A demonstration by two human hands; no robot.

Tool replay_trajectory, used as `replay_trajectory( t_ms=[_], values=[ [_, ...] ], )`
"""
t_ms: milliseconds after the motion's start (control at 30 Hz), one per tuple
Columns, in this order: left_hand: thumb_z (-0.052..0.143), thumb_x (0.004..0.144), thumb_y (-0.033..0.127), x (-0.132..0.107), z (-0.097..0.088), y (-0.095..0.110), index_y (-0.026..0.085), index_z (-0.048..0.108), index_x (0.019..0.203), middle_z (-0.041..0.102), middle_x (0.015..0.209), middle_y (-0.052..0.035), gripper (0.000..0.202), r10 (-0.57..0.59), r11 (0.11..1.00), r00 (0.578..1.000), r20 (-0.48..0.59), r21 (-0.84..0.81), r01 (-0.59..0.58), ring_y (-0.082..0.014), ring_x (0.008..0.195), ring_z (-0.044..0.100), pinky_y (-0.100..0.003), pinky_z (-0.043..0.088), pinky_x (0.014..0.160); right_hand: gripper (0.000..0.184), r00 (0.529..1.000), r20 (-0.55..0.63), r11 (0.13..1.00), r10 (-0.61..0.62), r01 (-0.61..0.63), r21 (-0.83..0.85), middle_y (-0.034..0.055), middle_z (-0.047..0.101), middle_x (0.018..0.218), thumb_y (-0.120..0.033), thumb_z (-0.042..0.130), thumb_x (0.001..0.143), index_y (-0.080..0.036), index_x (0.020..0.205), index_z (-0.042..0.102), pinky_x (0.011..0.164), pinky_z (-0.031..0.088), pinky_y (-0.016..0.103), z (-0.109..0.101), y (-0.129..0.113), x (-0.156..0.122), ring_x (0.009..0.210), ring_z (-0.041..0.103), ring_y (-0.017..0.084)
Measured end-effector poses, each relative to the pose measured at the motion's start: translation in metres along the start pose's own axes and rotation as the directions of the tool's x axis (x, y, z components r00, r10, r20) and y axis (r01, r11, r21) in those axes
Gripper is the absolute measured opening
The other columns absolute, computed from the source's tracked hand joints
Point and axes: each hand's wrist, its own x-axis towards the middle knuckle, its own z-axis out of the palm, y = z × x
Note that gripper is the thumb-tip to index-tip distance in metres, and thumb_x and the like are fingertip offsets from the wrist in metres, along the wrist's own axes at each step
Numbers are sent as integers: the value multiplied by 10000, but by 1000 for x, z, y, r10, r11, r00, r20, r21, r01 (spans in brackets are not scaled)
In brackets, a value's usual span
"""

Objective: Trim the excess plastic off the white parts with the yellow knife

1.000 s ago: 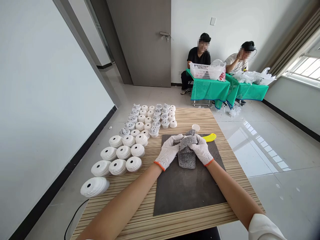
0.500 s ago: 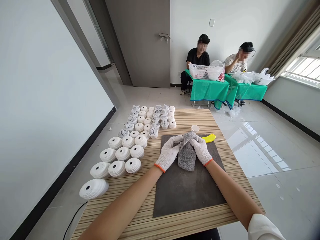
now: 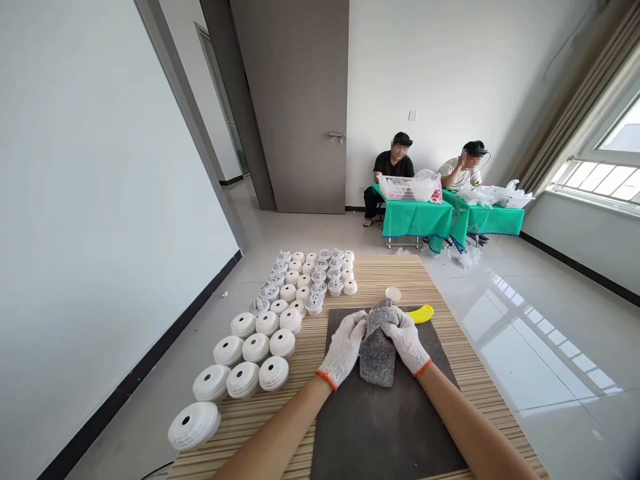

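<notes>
Tilted upward since the previous frame, the head view drops the work lower in the picture, and the top of the grey fabric pad [image 3: 377, 360] now stands bunched up between the hands. The left hand [image 3: 344, 350] and the right hand [image 3: 407, 340], both in white knit gloves with orange cuffs, are close together and clamped on that upper end from either side, while the lower end of the pad lies flat. That grip seems to keep the pad steady while its top is folded or worked. The pad sits at lower centre on a dark mat [image 3: 390, 433], which seems placed to keep the handling apart from the striped wooden board [image 3: 380, 280] beneath it. Left of the mat, ribbed white discs [image 3: 256, 347], each with a dark central hole, stand in tidy rows, and smaller round white units [image 3: 310, 280] fill the rows beyond them, an arrangement that appears to keep them sorted and within reach. A small white cup [image 3: 393, 294] and a yellow plastic piece [image 3: 420, 313] lie just past the right hand. At upper right, two co-workers [image 3: 425, 167] sit at green-covered tables [image 3: 417, 220] with a white wire basket [image 3: 405, 189].
</notes>
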Motion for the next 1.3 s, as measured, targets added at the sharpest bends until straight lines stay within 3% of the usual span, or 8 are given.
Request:
replay_trajectory(
  t_ms=[167, 267, 500, 700, 867, 1000, 1100, 1300],
  values=[
    [535, 955, 477, 3, 2, -5, 317, 702, 1276, 687, 1388, -25, 396, -23, 999, 999, 47, 24, 22, -280, 1365, 567, -475, 311, 1234, 133, 1000, -15, 1000, 17, -17, -23, -8, 596, 707, -341, 615, 653, -215, 674, 578, 728, 450, 303, 3, 1, -1, 711, 524, 178],
    [598, 921, 413, 4, 4, -5, 314, 708, 1255, 722, 1325, -19, 365, -13, 999, 999, 47, -40, 15, -257, 1305, 611, -439, 368, 1202, 155, 999, -20, 998, 40, -41, -54, -21, 571, 671, -347, 629, 634, -218, 650, 546, 689, 430, 287, 4, -1, -1, 684, 496, 164],
    [737, 747, 281, 11, 13, -15, 219, 772, 953, 791, 1051, -56, 218, 50, 931, 998, -40, -361, -61, -233, 1061, 694, -432, 479, 1087, 244, 998, -22, 994, 61, -63, -89, -53, 500, 602, -389, 670, 627, -218, 628, 497, 608, 379, 259, 8, 0, 1, 630, 425, 131],
    [672, 693, 239, 12, 13, -15, 200, 753, 789, 787, 920, -38, 131, 77, 879, 994, -80, -465, -106, -218, 957, 692, -426, 495, 1052, 321, 994, -76, 991, 81, -89, -104, -69, 436, 583, -440, 669, 664, -227, 626, 432, 598, 357, 253, 16, -8, -3, 620, 397, 118],
    [636, 784, 239, 0, 7, 0, 223, 782, 945, 789, 1019, -17, 218, 42, 887, 996, -73, -457, -70, -218, 1091, 669, -376, 451, 1099, 282, 987, -115, 990, 114, -123, -74, -51, 534, 717, -440, 685, 682, -224, 747, 516, 713, 432, 259, 19, -18, -8, 735, 487, 139],
    [711, 842, 344, 5, 9, 0, 237, 739, 1117, 757, 1215, -33, 296, 5, 836, 995, -101, -546, -59, -229, 1237, 637, -369, 421, 1143, 285, 994, -106, 983, -37, 17, -183, -25, 604, 793, -415, 712, 668, -212, 832, 599, 784, 459, 302, 15, -15, -4, 776, 527, 163],
    [795, 794, 375, 8, 12, -7, 245, 745, 1097, 772, 1165, -44, 333, -87, 846, 996, -33, -530, 56, -253, 1207, 661, -412, 433, 1147, 241, 997, -66, 980, -36, 22, -198, -22, 609, 799, -377, 680, 675, -215, 840, 612, 819, 458, 316, 12, -11, -6, 808, 544, 179],
    [867, 689, 325, 12, 16, -10, 221, 754, 1075, 782, 1141, -56, 415, -64, 760, 996, 60, -644, 88, -260, 1144, 697, -460, 466, 1127, 244, 991, -117, 975, 67, -90, -201, -23, 620, 789, -426, 678, 678, -234, 796, 582, 821, 456, 320, 13, -5, -7, 822, 556, 197]
  ],
)
